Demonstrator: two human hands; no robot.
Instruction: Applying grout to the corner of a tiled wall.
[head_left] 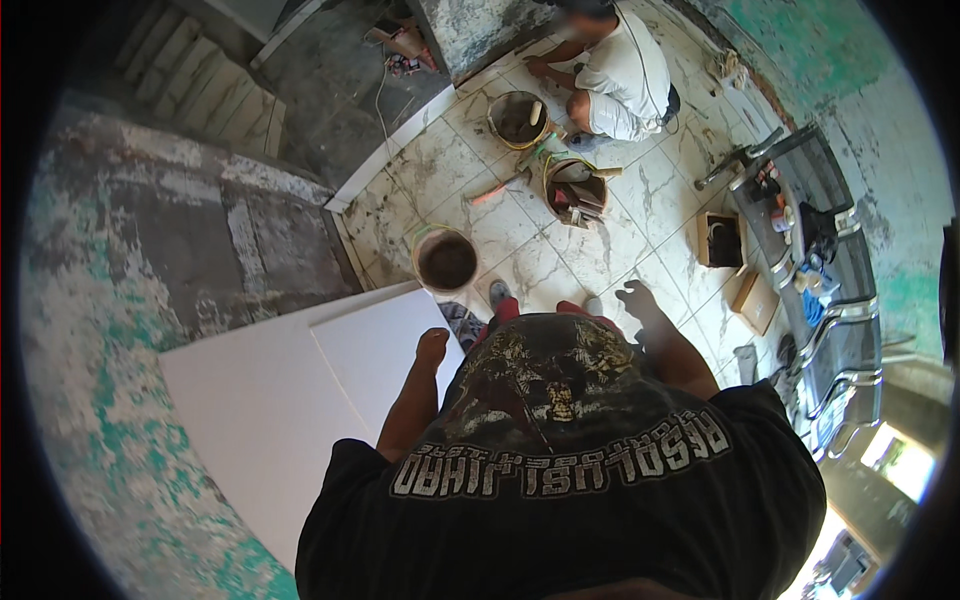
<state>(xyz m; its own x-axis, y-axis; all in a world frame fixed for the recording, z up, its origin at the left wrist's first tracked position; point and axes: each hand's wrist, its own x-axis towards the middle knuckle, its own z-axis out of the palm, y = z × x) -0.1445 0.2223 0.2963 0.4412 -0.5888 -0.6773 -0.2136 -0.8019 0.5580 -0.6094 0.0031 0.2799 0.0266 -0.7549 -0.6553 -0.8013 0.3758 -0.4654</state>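
My left hand (432, 344) hangs beside a large white board (250, 400) lying at the lower left, its fingers curled; whether anything is inside them I cannot make out. My right hand (637, 298) is open over the marble-patterned floor, holding nothing, fingers apart. Between and beyond my hands, near my feet, stands a round bucket (447, 260) with dark contents. Farther forward are a bucket of tools (575, 195) and another bucket (515, 120) with a pale handle in it. An orange tool (488, 194) lies on the floor.
A person in white (620, 80) crouches at the top. Metal bench seating (835, 260) with scattered items runs along the right, beside two boxes (755, 300). A weathered wall (120, 250) is at the left; a raised threshold (390, 140) and stairs (190, 80) are at the upper left.
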